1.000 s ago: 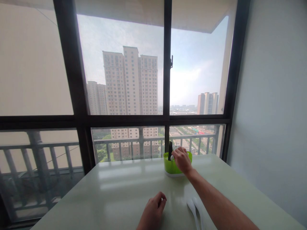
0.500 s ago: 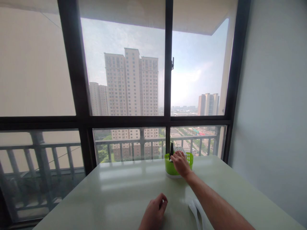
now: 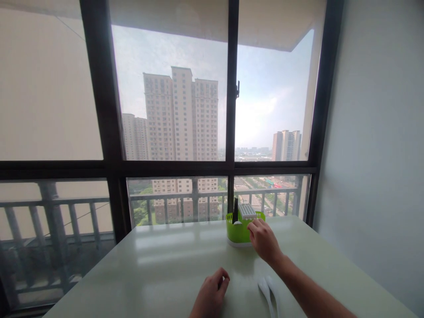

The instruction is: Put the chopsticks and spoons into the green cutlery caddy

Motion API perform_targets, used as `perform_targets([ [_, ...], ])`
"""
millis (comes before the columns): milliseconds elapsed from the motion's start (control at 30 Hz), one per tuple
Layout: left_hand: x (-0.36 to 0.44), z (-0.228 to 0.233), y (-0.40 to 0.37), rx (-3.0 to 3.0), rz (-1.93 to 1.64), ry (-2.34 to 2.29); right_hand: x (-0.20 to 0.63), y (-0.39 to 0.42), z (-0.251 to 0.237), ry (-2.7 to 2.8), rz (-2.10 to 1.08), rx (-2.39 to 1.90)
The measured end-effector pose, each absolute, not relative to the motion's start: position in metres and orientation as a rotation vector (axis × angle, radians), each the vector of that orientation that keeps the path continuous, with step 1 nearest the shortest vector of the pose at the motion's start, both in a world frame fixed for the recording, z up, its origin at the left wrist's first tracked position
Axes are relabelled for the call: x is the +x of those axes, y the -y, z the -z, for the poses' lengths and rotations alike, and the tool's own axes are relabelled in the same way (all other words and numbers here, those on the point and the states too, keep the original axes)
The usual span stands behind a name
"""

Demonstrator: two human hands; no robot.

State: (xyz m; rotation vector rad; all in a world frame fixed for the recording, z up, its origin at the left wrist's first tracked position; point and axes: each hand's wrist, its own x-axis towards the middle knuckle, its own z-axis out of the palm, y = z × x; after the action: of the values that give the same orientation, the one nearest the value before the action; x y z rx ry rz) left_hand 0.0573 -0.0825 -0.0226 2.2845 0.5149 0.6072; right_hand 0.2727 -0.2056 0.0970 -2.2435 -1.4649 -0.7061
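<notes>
Your right hand (image 3: 264, 240) is loosely curled and holds nothing, with its fingertips just in front of the small bright green plastic basket (image 3: 239, 230) at the far side of the pale green table (image 3: 165, 269). Your left hand (image 3: 211, 295) rests on the table in a soft fist, and you cannot tell if anything is inside it. The basket stands upright with dark sticks (image 3: 235, 210) and a white ribbed piece (image 3: 247, 211) pointing up, and 2 white plastic spoons (image 3: 270, 293) lie flat near your right arm, their long sides running toward you.

A high-rise flat, its dining corner: a pale green tabletop (image 3: 172, 269) stands against a dark-framed window (image 3: 228, 168), with a green cutlery holder (image 3: 240, 229) near that window. Beyond the window are balcony railings (image 3: 185, 198) and residential towers (image 3: 180, 115).
</notes>
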Motion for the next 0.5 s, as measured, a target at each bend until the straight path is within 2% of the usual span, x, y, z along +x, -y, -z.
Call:
perform_targets([
  [133,0.059,0.025,0.081,2.292,-0.624,-0.518,0.278,0.250,-0.057,1.418,0.014,-2.558],
  [267,0.058,0.022,0.080,2.300,-0.610,-0.514,0.289,0.269,-0.026,1.250,-0.697,-2.487],
  [333,0.057,0.020,0.080,2.303,-0.605,-0.514,0.292,0.268,-0.019,1.130,-0.827,-2.396],
  [500,0.056,0.017,0.079,2.302,-0.607,-0.518,0.292,0.261,-0.015,0.994,-0.913,-2.295],
])
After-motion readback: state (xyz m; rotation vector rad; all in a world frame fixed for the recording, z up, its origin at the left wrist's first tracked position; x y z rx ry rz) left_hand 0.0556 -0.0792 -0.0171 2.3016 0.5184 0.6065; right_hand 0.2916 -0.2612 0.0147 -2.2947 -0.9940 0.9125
